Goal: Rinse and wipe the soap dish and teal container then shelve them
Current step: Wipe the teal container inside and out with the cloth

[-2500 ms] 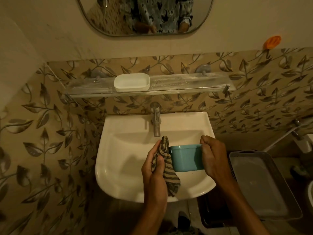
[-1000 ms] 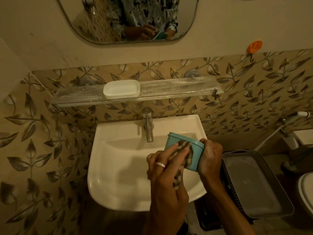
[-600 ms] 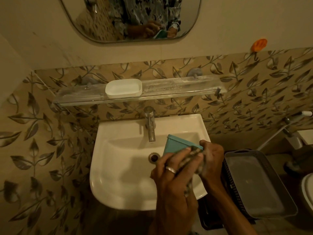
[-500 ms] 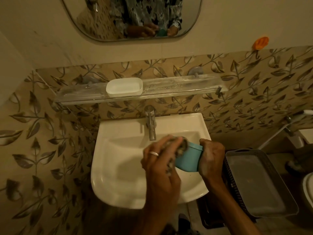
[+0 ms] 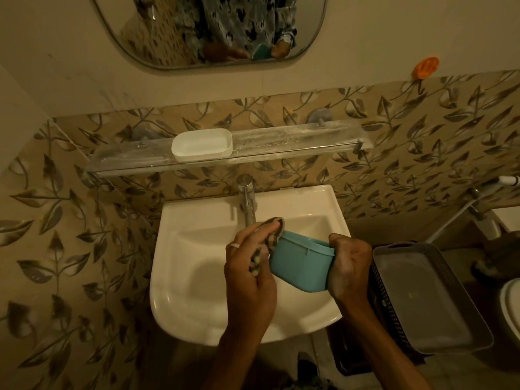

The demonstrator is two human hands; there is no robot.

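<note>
The teal container (image 5: 299, 263) is held over the white sink (image 5: 197, 277), tilted with its rim toward the wall. My right hand (image 5: 347, 264) grips its right end. My left hand (image 5: 250, 266) presses a striped cloth (image 5: 267, 246) against the container's left end, fingers wrapped around the cloth. The white soap dish (image 5: 202, 144) sits on the clear wall shelf (image 5: 295, 142), left of the shelf's middle.
A chrome tap (image 5: 247, 201) stands just behind the cloth. A dark plastic basket (image 5: 422, 296) sits right of the sink, with a toilet rim (image 5: 510, 311) beyond it. A mirror (image 5: 213, 26) hangs above the shelf. An orange hook (image 5: 426, 67) is on the wall.
The container has turned in my right hand while my left hand moved the cloth from its open top around to its left end. The soap dish stayed on the shelf.
</note>
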